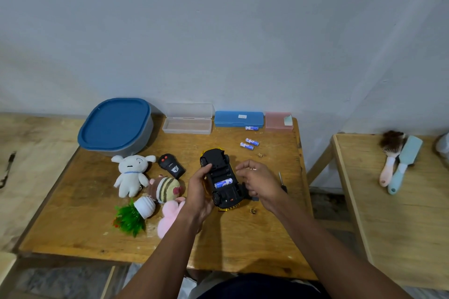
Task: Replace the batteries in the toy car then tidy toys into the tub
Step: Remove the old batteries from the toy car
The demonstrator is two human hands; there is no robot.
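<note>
My left hand point(200, 192) grips the yellow toy car point(220, 177), which is turned upside down with its black underside up. The battery bay is uncovered and a blue-white battery point(223, 182) lies in it. My right hand point(258, 181) hovers just right of the car, fingers curled; whether it holds anything I cannot tell. A small black piece point(254, 198) sits under that hand. Two loose batteries point(249, 143) lie behind the car, a third battery point(251, 128) by the blue case. The grey tub with a blue lid point(116, 126) stands at the back left, lid on.
Left of the car lie a black remote point(171, 166), a white plush dog point(131, 175), a striped plush point(165, 188), a pink plush point(168, 216) and a fake potted plant point(136, 215). A screwdriver point(283, 182) lies right. A clear box point(187, 120), blue case point(239, 119) and pink box point(278, 121) line the back.
</note>
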